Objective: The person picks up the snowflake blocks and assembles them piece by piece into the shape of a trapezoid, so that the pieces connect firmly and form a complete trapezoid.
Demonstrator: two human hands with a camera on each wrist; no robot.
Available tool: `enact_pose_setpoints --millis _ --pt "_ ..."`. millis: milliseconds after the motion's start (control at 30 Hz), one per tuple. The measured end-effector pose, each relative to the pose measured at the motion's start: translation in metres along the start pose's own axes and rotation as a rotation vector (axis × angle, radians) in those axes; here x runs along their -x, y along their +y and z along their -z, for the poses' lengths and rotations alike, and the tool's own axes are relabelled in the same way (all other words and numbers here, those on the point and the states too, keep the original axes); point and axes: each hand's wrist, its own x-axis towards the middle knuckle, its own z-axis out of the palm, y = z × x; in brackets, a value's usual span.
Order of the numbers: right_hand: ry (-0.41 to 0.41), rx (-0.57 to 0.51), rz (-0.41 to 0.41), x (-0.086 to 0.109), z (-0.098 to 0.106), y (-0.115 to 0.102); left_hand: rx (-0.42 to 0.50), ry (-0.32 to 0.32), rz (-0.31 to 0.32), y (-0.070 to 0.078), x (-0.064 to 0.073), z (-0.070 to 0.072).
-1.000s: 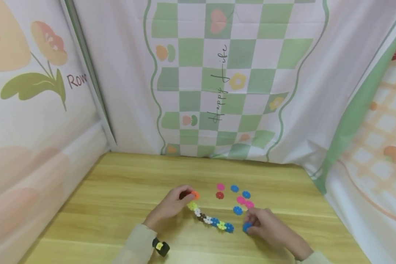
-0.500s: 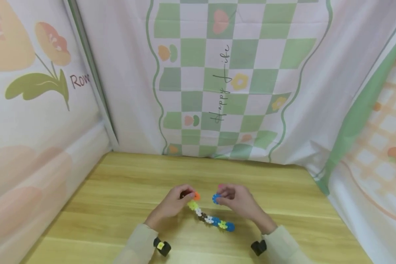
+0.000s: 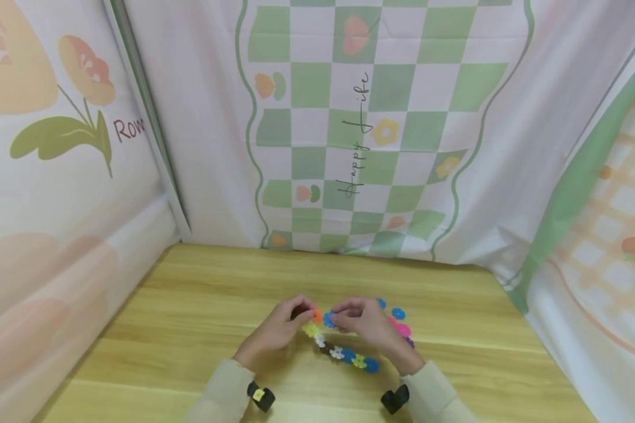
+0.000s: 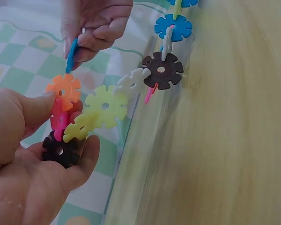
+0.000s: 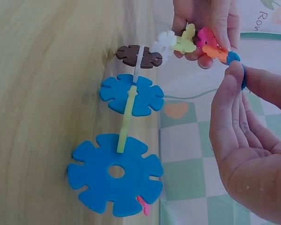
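Observation:
My left hand [image 3: 276, 328] pinches one end of a chain of interlocking flower-shaped plastic discs. Between its thumb and fingers are an orange disc [image 4: 63, 91], a pink disc [image 4: 59, 118] and a dark brown disc [image 4: 60, 152]; the pink one is partly hidden. From there the chain runs through yellow discs [image 4: 105, 107], white, brown and blue ones to a blue end disc [image 5: 114, 174]. My right hand [image 3: 367, 324] pinches a single blue disc [image 3: 328, 319], seen edge-on in the left wrist view, right at the orange disc's rim.
Loose discs lie on the wooden table [image 3: 217, 282] behind my right hand, among them a blue one [image 3: 398, 314], a pink one [image 3: 403, 330] and a purple one [image 3: 410, 341]. Printed fabric curtains [image 3: 211, 176] enclose the table at the back and sides.
My right hand has carried the blue disc from the right side of the table leftward, up to the orange disc. My left hand stays almost in place, still gripping the chain's end.

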Motion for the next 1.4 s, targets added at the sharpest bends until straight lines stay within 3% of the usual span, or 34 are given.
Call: enact_pose_setpoints --millis 300,800,1400 --pt "-0.01 -0.041 -0.051 0.002 -0.002 -0.002 -0.044 -0.002 -0.038 0.006 0.001 -0.004" --pt "0.065 -0.132 -0.175 0.0 -0.01 -0.014 -0.038 -0.008 -0.073 0.007 0.002 -0.009" --pt "0.051 -0.132 -0.193 -0.001 -0.007 -0.013 -0.053 -0.014 -0.079 0.012 0.003 -0.012"
